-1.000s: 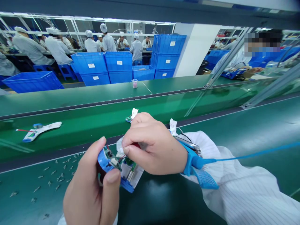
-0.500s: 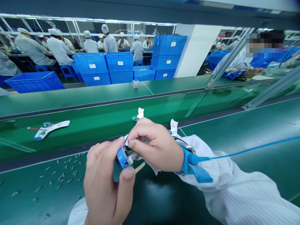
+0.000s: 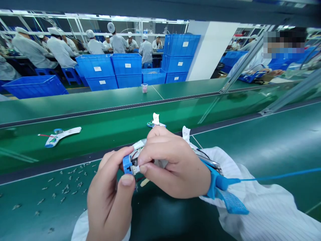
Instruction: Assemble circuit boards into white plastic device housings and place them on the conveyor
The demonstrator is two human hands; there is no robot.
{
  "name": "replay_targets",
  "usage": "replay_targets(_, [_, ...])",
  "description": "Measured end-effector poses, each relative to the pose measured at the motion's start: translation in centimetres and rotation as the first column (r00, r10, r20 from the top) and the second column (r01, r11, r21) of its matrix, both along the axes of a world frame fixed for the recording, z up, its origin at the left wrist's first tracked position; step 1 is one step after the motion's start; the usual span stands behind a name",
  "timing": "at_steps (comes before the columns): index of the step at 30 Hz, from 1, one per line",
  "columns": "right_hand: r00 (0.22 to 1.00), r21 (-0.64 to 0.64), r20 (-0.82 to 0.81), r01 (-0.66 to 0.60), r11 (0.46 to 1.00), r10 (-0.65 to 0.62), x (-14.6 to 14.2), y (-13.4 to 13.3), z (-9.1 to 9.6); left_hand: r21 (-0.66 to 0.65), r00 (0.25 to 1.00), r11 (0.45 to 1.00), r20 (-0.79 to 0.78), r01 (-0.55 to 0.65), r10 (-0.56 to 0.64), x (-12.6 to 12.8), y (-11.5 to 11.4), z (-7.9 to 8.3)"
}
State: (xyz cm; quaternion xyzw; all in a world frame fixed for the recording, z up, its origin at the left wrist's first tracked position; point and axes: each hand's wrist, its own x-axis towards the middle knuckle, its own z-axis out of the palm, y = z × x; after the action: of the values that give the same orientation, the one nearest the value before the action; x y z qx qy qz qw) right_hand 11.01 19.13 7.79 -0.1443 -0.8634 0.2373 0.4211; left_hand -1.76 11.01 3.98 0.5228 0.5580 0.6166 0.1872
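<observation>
My left hand [image 3: 110, 197] is closed, thumb and fingers gripping a small blue round part [image 3: 127, 164] with electronics inside. On that part's right side, a small white plug connector [image 3: 135, 169] is pinched between the thumb and forefinger of my right hand [image 3: 173, 164]. Whether the plug is fully seated I cannot tell. Just behind the fingers shows a white plastic housing [image 3: 139, 144], partly hidden by my right hand. A pale yellowish strip [image 3: 144, 182] sticks out below. My right wrist wears a blue strap [image 3: 230, 201] with a cord.
Many tiny metal pieces [image 3: 66, 187] lie scattered at left. The green belt [image 3: 112, 129] carries a white-and-blue device half [image 3: 64, 134] and another white piece [image 3: 155, 119]. A small cup [image 3: 144, 88] stands beyond. Blue crates [image 3: 126, 65] and co-workers in white are behind.
My right hand has turned and shifted slightly right and down, its fingertips now on the white plug. The blue part has tilted, and the devices on the belt have moved right.
</observation>
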Motion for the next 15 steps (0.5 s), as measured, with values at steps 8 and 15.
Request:
replay_targets(8, [0.998,0.009,0.016,0.054,0.998,-0.054,0.1,-0.2,0.2,-0.056,0.995,0.996,-0.064,0.075,-0.078,-0.8,-0.1,0.2])
replay_targets(15, [0.995,0.033,0.050,0.087,0.996,-0.088,0.1,-0.4,0.3,-0.049,0.931,0.998,-0.362,0.037,-0.052,-1.2,-0.1,0.3])
